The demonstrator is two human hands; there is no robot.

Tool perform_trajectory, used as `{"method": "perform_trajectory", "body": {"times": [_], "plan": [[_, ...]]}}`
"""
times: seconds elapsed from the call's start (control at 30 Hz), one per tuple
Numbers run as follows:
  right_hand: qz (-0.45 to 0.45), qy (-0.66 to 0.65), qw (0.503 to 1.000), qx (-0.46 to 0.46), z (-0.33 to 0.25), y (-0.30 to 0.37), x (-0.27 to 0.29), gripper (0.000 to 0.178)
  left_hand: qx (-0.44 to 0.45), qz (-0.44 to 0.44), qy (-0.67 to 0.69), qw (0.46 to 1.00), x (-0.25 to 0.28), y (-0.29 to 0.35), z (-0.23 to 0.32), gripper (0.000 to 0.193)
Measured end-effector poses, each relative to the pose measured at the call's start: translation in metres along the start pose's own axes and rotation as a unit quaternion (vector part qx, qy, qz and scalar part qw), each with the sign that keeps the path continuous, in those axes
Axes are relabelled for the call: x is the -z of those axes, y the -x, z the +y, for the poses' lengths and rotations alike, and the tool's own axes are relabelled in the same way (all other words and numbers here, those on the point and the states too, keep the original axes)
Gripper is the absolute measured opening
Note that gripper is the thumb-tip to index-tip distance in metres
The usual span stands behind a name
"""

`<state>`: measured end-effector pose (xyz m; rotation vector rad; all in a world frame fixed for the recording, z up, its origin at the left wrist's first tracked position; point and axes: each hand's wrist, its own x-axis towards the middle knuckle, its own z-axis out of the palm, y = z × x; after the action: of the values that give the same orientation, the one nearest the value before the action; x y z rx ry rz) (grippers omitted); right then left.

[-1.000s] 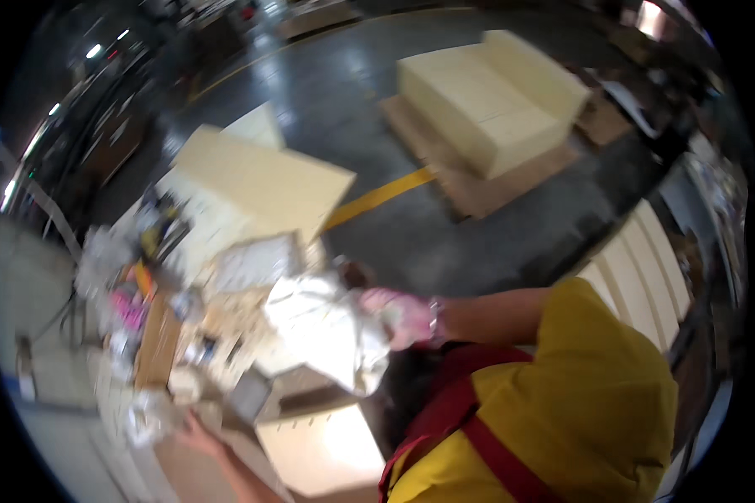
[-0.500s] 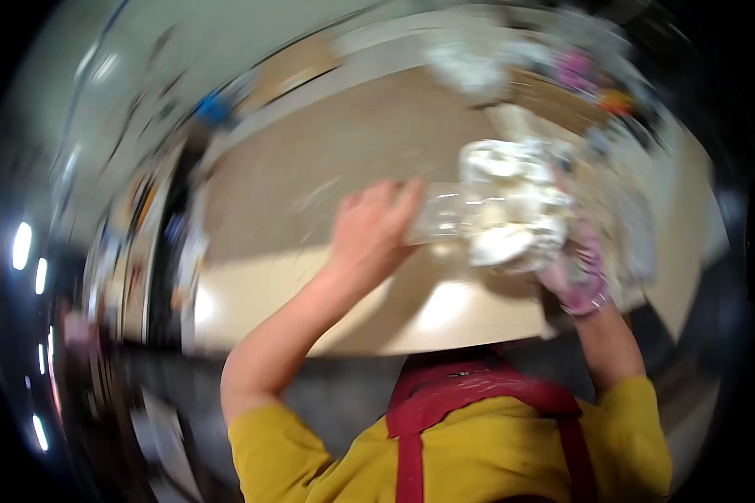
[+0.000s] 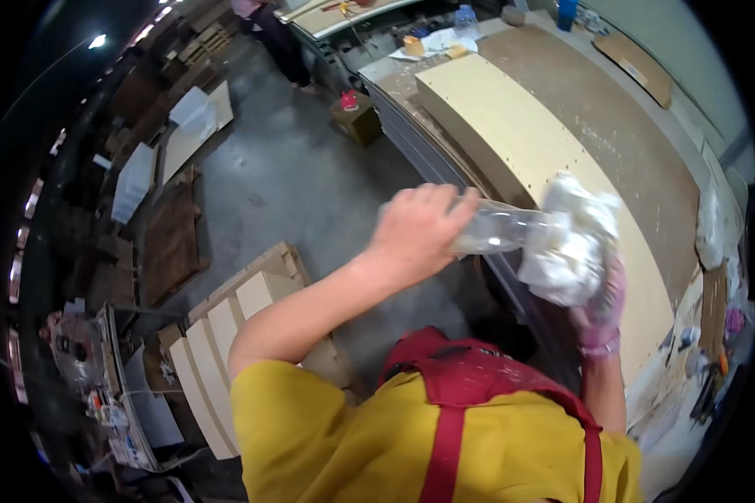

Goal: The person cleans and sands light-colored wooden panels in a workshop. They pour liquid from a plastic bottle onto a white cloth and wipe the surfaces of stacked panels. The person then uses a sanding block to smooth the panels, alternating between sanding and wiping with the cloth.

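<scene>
A clear plastic bottle lies tilted on its side in my left hand, whose fingers wrap round its body. The bottle's narrower end points at a crumpled white cloth and meets its edge. My right hand, in a pink glove, grips that bunched cloth from below and behind; the cloth hides most of its fingers. Both hands are held up near the front edge of a long cream panel with small dark holes along it.
The panel lies on a brown-topped workbench. A water bottle and a blue cup stand at its far end. Stacked cream boards lie on the floor at left. Another person stands far off beside a second bench.
My view has swung to the left, bringing the floor, stacked boards and another person into sight. Both hands still hold the bottle and the cloth close together.
</scene>
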<state>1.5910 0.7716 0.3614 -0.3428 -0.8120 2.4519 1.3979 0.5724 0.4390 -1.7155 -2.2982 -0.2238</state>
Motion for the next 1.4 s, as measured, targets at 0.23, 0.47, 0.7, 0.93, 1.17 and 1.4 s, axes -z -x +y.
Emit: {"method": "perform_trajectory", "body": {"times": [0.23, 0.47, 0.7, 0.93, 1.17, 1.4], "plan": [[-0.108, 0.132, 0.975, -0.141, 0.117, -0.028, -0.135, 0.052, 0.073, -0.080, -0.125, 0.986, 0.065, 0.098, -0.084, 0.069], [-0.112, -0.128, 0.913, -0.370, 0.220, -0.065, -0.148, 0.042, 0.100, -0.126, -0.257, 0.953, 0.100, 0.152, -0.132, 0.046], [-0.165, -0.186, 0.857, -0.451, 0.248, -0.090, -0.146, 0.038, 0.131, -0.186, -0.289, 0.930, 0.104, 0.171, -0.129, 0.040], [-0.262, -0.185, 0.799, -0.508, 0.245, -0.109, -0.159, 0.039, 0.161, -0.172, -0.310, 0.921, 0.099, 0.159, -0.108, 0.039], [-0.232, -0.133, 0.777, -0.570, 0.257, -0.123, -0.153, 0.041, 0.177, -0.173, -0.401, 0.882, 0.101, 0.156, -0.094, 0.032], [-0.234, -0.113, 0.756, -0.601, 0.275, -0.128, -0.150, 0.040, 0.186, -0.148, -0.410, 0.880, 0.084, 0.172, -0.107, 0.033]]}}
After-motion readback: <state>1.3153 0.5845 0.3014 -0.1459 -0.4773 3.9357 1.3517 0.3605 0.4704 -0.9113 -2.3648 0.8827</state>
